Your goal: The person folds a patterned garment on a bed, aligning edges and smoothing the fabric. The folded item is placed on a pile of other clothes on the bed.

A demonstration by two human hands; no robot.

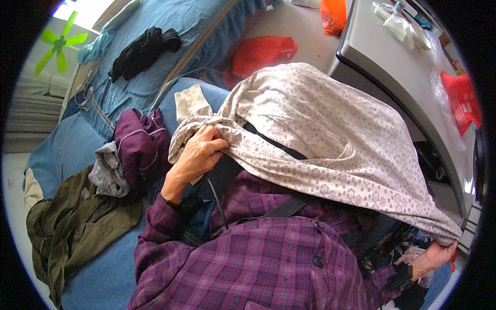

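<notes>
A pale garment with a small floral print (310, 116) is stretched across my lap, with a ribbed cream cuff (192, 102) at its upper left. My left hand (199, 151) grips bunched cloth at the garment's left end. At the far right, my right hand (438, 254) pinches the opposite end, so the near edge runs taut between both hands. The cloth beyond that edge lies loose in folds, and a dark slit shows between its layers. What lies under the garment is hidden.
Left of me on the blue bedding (104, 255) lie olive trousers or a similar garment (77, 232), a purple garment (141, 143) and a grey cloth (110, 170). Black clothing (143, 52) rests farther back. A grey-topped table (387, 50) stands at the right, red plastic bags (263, 54) beyond my knees.
</notes>
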